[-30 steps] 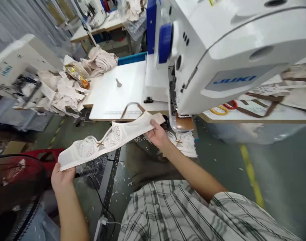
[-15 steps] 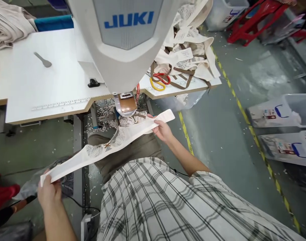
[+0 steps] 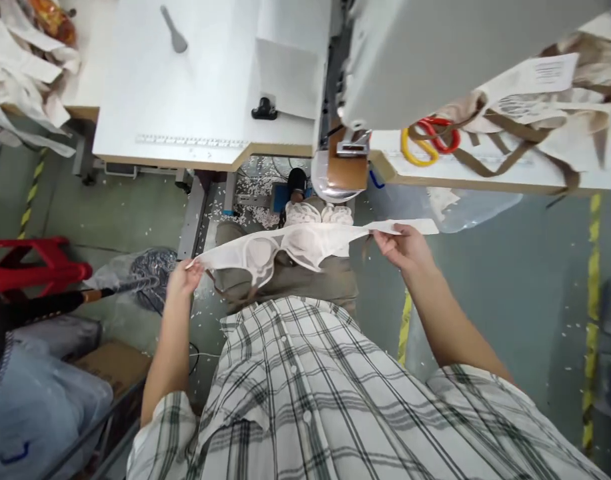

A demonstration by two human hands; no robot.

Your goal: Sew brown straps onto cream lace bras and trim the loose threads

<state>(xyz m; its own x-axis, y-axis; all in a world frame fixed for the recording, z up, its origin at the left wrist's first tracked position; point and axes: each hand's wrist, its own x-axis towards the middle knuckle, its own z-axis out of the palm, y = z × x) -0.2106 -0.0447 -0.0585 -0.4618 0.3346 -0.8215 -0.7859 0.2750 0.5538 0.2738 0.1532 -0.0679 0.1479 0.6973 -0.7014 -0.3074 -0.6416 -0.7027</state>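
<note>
White bra (image 3: 305, 241), one, in two hands (image 3: 182, 280) (image 3: 405, 249); probably a second bra (image 3: 337, 214) beyond.

The white worktable (image 3: 210, 80) bears piled garments (image 3: 530, 103) and a spoon-shaped tool (image 3: 178, 41) (lying aslant).

The left hand (image 3: 184, 279) and right hand (image 3: 405, 250) are held well apart, the right a little higher in view. The left fingers (image 3: 195, 268) are pinched together, and the left forearm (image 3: 169, 343) drops almost straight down from them, leaning slightly outward. The right fingers (image 3: 385, 244) are bent in a pinch, pointing toward the left ones; the right forearm (image 3: 448, 317) slants away below them, outward to the right.
</note>
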